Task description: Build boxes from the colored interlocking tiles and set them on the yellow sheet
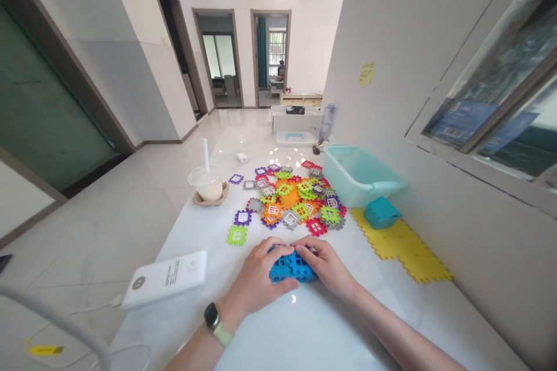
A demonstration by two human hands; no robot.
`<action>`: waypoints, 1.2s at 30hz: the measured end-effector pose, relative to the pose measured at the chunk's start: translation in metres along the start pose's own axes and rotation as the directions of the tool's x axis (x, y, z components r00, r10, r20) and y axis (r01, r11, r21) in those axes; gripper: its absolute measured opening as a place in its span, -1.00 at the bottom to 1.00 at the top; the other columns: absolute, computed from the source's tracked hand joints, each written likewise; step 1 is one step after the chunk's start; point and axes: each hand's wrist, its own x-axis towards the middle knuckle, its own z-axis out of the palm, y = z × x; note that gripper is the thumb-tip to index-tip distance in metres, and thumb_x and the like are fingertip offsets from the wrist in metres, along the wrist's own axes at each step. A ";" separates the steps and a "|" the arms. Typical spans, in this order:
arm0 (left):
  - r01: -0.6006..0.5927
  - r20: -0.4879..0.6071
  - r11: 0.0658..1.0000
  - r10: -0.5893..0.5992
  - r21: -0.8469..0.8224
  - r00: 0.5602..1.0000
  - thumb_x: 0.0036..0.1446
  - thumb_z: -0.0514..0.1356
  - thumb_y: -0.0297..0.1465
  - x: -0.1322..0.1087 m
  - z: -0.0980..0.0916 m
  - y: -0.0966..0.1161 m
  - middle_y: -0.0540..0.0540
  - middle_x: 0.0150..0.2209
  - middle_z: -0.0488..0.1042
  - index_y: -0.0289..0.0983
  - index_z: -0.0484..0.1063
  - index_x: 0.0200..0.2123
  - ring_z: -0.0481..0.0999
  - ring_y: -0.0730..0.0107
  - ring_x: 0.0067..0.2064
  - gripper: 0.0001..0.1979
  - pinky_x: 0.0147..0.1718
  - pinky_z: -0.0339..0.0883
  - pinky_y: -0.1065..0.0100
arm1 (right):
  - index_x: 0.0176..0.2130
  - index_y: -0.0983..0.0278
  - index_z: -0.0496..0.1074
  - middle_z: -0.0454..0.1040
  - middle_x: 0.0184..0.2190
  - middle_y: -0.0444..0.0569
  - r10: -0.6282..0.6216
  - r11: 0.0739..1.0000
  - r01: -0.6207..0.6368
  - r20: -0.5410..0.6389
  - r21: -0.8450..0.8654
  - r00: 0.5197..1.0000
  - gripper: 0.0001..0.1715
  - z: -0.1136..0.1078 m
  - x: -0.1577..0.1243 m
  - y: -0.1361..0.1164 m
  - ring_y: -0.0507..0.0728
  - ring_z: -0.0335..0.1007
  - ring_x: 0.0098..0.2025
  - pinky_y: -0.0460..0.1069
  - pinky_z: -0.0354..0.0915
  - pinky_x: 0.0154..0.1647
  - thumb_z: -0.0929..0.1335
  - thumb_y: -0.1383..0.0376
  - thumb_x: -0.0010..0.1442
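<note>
Near the front of the white table, my left hand grips the left side of a blue block structure built from interlocking window-shaped panels. Its thumb lies along the lower front edge. My right hand is closed over the right end of the same structure, with fingers on its top edge. The undersides of both hands' fingers are hidden. Just beyond the structure lies a loose pile of interlocking panels in orange, green, purple, red and grey. A green panel lies apart at the pile's near left.
A lidded cup with a straw stands in a holder at left. Nearer is a white power bank with a cable. On the right are a teal bin, a teal block box and yellow joined panels beside the wall.
</note>
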 end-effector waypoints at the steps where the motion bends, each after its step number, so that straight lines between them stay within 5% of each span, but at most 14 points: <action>1: 0.009 -0.026 0.999 -0.010 -0.043 1.000 0.10 0.37 -0.25 0.001 0.001 0.003 -0.11 -0.01 0.38 -0.13 0.43 0.03 0.42 0.13 0.02 -0.58 0.05 0.29 0.16 | -0.24 0.27 0.58 0.59 -0.28 0.02 -0.006 1.000 0.006 0.012 -0.007 1.000 -0.58 0.000 0.001 -0.001 0.21 0.47 -0.21 0.04 0.33 -0.14 0.32 0.00 0.27; 5: 0.092 -0.112 0.984 -0.110 -0.156 0.988 0.12 0.33 -0.34 0.005 0.006 0.013 -0.08 -0.14 0.43 -0.20 0.44 -0.13 0.46 0.19 -0.08 -0.76 -0.06 0.33 0.23 | -0.24 0.29 0.56 0.59 -0.28 0.04 -0.033 0.998 0.034 0.024 -0.047 0.999 -0.57 -0.001 0.002 -0.004 0.21 0.47 -0.21 0.05 0.33 -0.13 0.30 0.02 0.29; 13: 0.201 -0.112 0.959 -0.227 -0.200 0.967 -0.01 0.37 -0.43 0.004 0.005 0.016 -0.08 -0.12 0.47 -0.18 0.39 -0.08 0.48 0.16 -0.08 -0.60 -0.08 0.35 0.21 | -0.06 0.28 0.48 0.55 -0.14 0.08 0.006 0.987 -0.002 0.023 -0.163 1.000 -0.54 -0.001 -0.003 -0.006 0.23 0.45 -0.14 0.10 0.32 -0.10 0.26 0.01 0.31; 18: 0.063 -0.168 0.981 -0.095 -0.185 0.981 -0.10 0.42 -0.49 -0.001 0.004 0.012 -0.09 -0.06 0.45 -0.15 0.37 -0.02 0.45 0.14 -0.01 -0.46 0.01 0.33 0.17 | 0.13 0.30 0.35 0.51 -0.10 0.10 0.068 0.982 -0.049 0.099 -0.185 0.993 -0.36 -0.007 -0.012 -0.008 0.23 0.43 -0.20 0.12 0.33 -0.15 0.38 -0.02 0.19; 22: -0.014 -0.278 0.976 -0.048 -0.216 0.959 -0.12 0.45 -0.45 -0.002 0.011 0.009 -0.14 0.02 0.38 -0.15 0.36 0.02 0.39 0.07 0.09 -0.40 0.11 0.27 0.10 | 0.15 0.27 0.29 0.48 -0.13 0.04 0.070 0.996 -0.077 0.136 0.044 0.988 -0.26 -0.010 -0.013 -0.010 0.21 0.42 -0.17 0.09 0.35 -0.15 0.48 0.04 0.08; 26: 0.139 -0.197 0.816 -0.295 -0.561 0.935 -0.10 0.45 -0.33 0.000 0.015 0.009 -0.17 0.07 0.36 -0.18 0.29 0.06 0.43 0.08 0.08 -0.35 0.04 0.35 0.14 | 0.11 0.24 0.27 0.47 -0.16 -0.01 0.096 0.951 -0.123 0.110 0.284 0.989 -0.23 -0.009 -0.012 -0.013 0.18 0.43 -0.17 0.06 0.36 -0.16 0.53 0.08 0.01; 31: 0.330 -0.016 0.565 -0.519 -0.756 0.854 -0.14 0.46 -0.30 0.002 0.011 0.018 -0.01 -0.26 0.44 -0.22 0.28 -0.08 0.49 0.37 -0.33 -0.43 -0.35 0.45 0.35 | 0.07 0.25 0.32 0.47 -0.19 -0.01 0.155 0.923 -0.183 0.108 0.339 0.982 -0.31 -0.003 -0.012 -0.014 0.17 0.42 -0.15 0.07 0.34 -0.10 0.50 0.03 0.04; 36: 0.327 -0.012 0.536 -0.534 -0.778 0.846 -0.16 0.46 -0.31 0.003 0.010 0.019 0.06 -0.37 0.41 -0.22 0.27 -0.17 0.44 0.44 -0.41 -0.48 -0.43 0.40 0.42 | 0.00 0.25 0.34 0.46 -0.27 -0.07 0.212 0.865 -0.239 0.109 0.442 0.971 -0.37 0.003 -0.013 -0.017 0.14 0.41 -0.22 0.03 0.32 -0.17 0.51 0.04 0.03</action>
